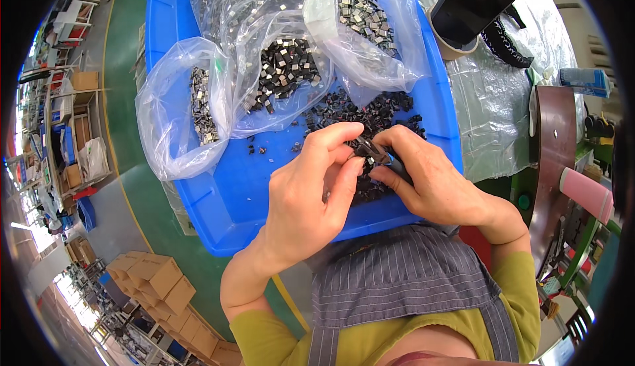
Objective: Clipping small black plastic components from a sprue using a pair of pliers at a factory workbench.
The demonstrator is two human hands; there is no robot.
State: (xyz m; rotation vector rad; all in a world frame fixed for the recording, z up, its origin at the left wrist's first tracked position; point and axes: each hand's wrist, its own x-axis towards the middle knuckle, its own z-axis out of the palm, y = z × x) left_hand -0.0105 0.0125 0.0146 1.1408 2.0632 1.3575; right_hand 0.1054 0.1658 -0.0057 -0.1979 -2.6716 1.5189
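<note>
Over the near part of a blue plastic tray [245,197], my two hands meet. My left hand [307,191] is closed in a pinch at the fingertips on a small part, mostly hidden by the fingers. My right hand [436,181] is wrapped round dark pliers [376,152], whose jaws meet the left fingertips. Beneath and beyond the hands lies a loose pile of small black parts [337,111]. Clear plastic bags hold many small metal-and-black parts: one bag [155,121] at left, one bag [241,111] in the middle, one bag [410,55] at right.
A phone [479,2] leans on a round holder [453,47] right of the tray, beside a black strap [506,45]. Silvery sheeting [489,121] covers that table. A brown board [552,148] and a pink roll [587,195] stand further right. Cardboard boxes [155,277] are stacked at lower left.
</note>
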